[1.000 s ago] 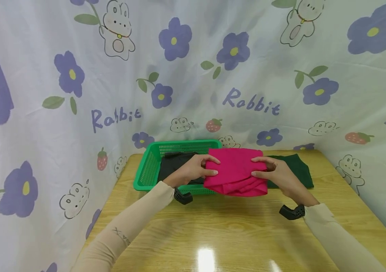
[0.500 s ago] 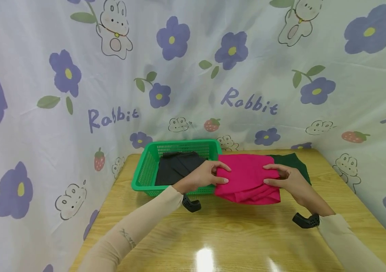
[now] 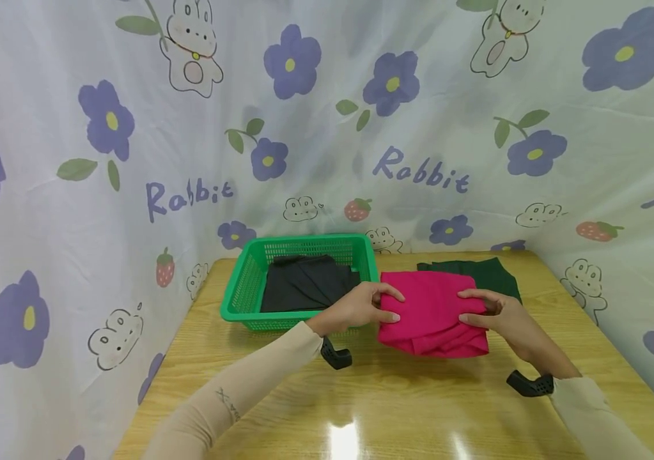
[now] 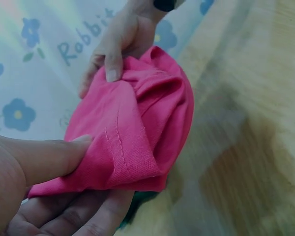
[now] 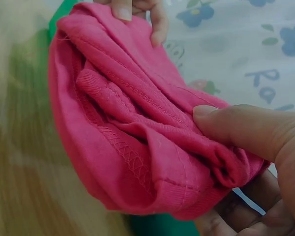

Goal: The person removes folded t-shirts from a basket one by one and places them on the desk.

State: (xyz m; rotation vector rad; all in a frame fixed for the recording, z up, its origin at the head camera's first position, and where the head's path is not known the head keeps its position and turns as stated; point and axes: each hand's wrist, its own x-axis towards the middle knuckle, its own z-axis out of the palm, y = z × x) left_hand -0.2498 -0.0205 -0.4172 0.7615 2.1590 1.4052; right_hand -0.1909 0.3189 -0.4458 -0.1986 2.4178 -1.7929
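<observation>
Folded pink cloth (image 3: 433, 313) is being held up over the wooden table (image 3: 298, 409), pretty much right of centre. Its left edge is gripped by the left hand (image 3: 358, 306) and its right edge by the right hand (image 3: 505, 319), some fingers tucked underneath. Loose folds and stitching are shown on the near side. Black cloth (image 3: 306, 284) is kept in the green basket (image 3: 240, 284) at far left; dark green cloth (image 3: 490, 275) is partly blocked from view behind the pink one.
</observation>
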